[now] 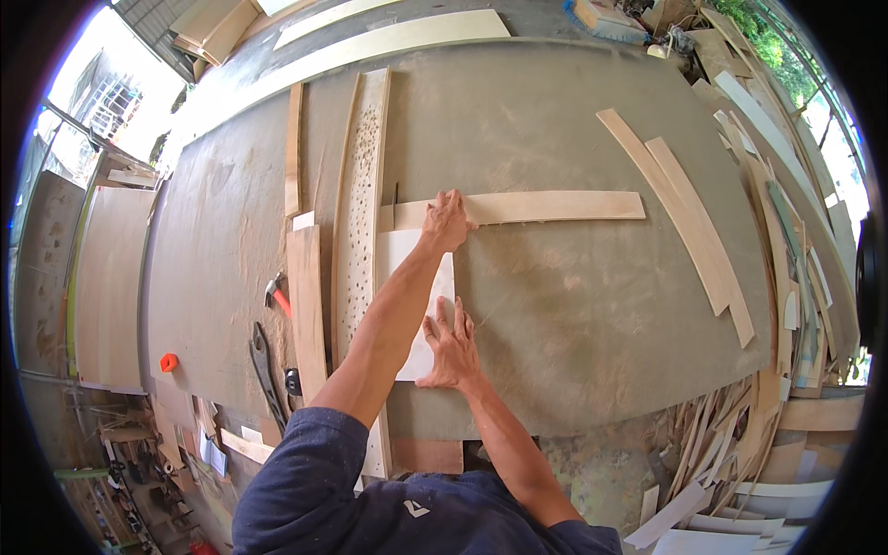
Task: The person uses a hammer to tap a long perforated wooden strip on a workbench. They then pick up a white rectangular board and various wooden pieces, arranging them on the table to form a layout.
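Observation:
A pale wooden strip point(555, 206) lies crosswise on the large grey-brown worktable, its left end by a long board full of small holes point(363, 139). My left hand point(447, 220) is closed over the strip, fingers bent and pressed down on it. Below the strip lies a white rectangular panel point(398, 248), partly hidden under my left forearm. My right hand point(450, 350) rests open on the panel's right edge near its lower corner, fingers spread. A thin dark stick-like thing point(396, 192) stands out past the strip's left end.
Left of the holed board lie narrow boards point(306, 305), a red-handled hammer point(277, 294), a dark wrench-like tool point(265, 370) and a tape measure point(293, 381). An orange object point(168, 363) sits near the table's left edge. Two long strips point(689, 222) lie at right; scrap wood crowds beyond.

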A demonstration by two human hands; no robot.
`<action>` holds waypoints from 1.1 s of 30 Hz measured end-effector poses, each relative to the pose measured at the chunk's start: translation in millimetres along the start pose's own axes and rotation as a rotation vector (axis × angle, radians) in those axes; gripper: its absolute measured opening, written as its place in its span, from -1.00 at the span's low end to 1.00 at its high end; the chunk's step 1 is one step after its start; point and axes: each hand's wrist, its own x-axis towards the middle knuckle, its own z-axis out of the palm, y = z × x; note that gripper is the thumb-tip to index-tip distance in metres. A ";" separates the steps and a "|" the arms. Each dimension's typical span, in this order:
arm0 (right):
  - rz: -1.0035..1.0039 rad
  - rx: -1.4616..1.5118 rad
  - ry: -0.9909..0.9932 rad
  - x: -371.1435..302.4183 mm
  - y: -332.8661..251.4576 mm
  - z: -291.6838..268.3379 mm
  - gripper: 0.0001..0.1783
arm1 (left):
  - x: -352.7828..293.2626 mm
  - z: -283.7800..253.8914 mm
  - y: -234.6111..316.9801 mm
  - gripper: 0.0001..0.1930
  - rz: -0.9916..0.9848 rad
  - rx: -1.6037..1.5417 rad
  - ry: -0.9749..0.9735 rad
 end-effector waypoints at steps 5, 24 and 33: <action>-0.005 0.013 0.014 7.6 1.7 -3.8 0.35 | 8.0 -4.2 -3.1 -0.32 -0.018 -0.004 0.000; 0.016 0.020 0.012 -85.9 -30.7 23.5 0.36 | -75.4 10.8 39.3 -0.20 0.039 0.028 -0.040; -0.079 -0.044 0.089 -159.4 -16.6 24.7 0.30 | -118.6 -13.9 41.2 -0.58 0.266 0.070 0.079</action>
